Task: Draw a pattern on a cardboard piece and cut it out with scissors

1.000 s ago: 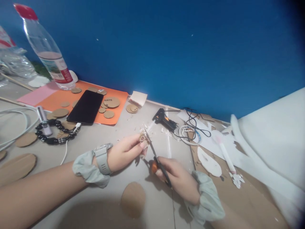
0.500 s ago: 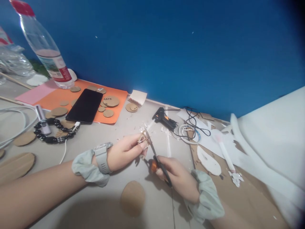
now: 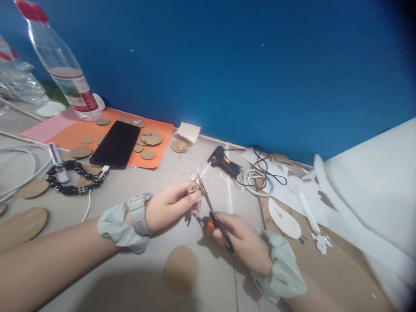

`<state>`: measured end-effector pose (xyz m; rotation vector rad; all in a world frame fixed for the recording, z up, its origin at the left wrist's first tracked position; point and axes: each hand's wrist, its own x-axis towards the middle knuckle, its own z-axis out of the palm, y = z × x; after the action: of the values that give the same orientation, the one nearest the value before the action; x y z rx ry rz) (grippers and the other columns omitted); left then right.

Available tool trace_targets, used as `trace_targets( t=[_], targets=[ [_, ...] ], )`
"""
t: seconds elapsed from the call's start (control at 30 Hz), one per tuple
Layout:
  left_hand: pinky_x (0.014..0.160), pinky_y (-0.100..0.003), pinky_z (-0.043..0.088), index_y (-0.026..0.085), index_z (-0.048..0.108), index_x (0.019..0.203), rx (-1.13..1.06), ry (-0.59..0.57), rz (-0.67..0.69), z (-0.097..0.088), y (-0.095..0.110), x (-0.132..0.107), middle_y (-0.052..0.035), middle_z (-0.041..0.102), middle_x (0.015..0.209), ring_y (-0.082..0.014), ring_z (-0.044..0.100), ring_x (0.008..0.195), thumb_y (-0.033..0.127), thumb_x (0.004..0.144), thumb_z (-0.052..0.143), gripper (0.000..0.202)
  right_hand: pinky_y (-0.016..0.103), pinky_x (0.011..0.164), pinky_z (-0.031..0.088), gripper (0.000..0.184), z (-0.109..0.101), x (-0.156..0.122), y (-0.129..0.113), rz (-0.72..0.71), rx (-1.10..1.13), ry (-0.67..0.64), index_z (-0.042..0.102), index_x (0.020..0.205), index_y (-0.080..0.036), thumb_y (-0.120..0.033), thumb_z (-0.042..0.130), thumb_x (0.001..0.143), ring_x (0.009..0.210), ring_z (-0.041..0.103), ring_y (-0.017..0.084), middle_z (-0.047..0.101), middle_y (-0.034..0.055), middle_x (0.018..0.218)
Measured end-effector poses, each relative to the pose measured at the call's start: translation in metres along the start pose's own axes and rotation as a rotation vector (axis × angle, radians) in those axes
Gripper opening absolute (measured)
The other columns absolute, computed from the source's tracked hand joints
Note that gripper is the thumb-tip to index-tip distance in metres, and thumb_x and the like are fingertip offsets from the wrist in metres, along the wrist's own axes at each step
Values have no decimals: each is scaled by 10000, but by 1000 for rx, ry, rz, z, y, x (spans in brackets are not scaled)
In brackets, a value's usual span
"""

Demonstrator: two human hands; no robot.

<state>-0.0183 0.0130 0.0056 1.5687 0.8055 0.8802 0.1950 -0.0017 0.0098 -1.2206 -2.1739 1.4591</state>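
My left hand (image 3: 173,206) pinches a small piece of cardboard (image 3: 197,187) with pale, stringy edges, mostly hidden by the fingers. Around the handles of a pair of scissors (image 3: 209,203), with dark blades and some orange on the grips, my right hand (image 3: 237,236) is closed. The blades point away from me and lie at the cardboard piece, by the left fingertips; whether they are parted is hard to make out. Small white scraps (image 3: 203,174) are scattered just beyond the blade tips. On the table below the hands lies a round cardboard disc (image 3: 181,270).
A black hot glue gun (image 3: 224,162) with a coiled cord lies beyond my hands. Leftward are a phone (image 3: 116,145) on orange paper (image 3: 165,134), cardboard discs, a beaded bracelet (image 3: 66,190) and a plastic bottle (image 3: 69,80). White cut-outs (image 3: 284,219) lie rightward; a blue wall (image 3: 227,73) stands behind.
Almost nothing differs. My left hand and wrist have shifted very slightly left; the scissors stay at the cardboard piece.
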Motion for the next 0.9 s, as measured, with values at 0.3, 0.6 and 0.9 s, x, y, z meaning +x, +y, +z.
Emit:
trace_targets(
  t=[0.3, 0.6, 0.9],
  targets=[
    [613, -240, 452, 157, 541, 799, 127, 97, 28, -1, -2, 3, -8, 567, 707, -122, 531, 619, 281, 951, 365, 263, 221, 539, 348, 416, 0, 1, 0, -15, 10, 7, 476, 718, -182, -553, 424, 899, 570, 425, 119, 477, -26, 638],
    [646, -264, 462, 152, 550, 861, 52, 54, 56, 1, -3, -1, -19, 569, 751, -140, 544, 674, 284, 950, 381, 232, 219, 552, 330, 363, 3, 0, 1, -25, -9, 44, 442, 707, -189, -487, 439, 915, 582, 415, 120, 465, -32, 640],
    [620, -242, 442, 159, 504, 751, 202, 32, 66, 2, -2, 2, 2, 532, 690, -111, 512, 611, 255, 965, 340, 286, 217, 565, 332, 339, 5, 1, 3, -21, -18, 40, 459, 724, -188, -471, 456, 911, 584, 412, 119, 454, -40, 641]
  ],
)
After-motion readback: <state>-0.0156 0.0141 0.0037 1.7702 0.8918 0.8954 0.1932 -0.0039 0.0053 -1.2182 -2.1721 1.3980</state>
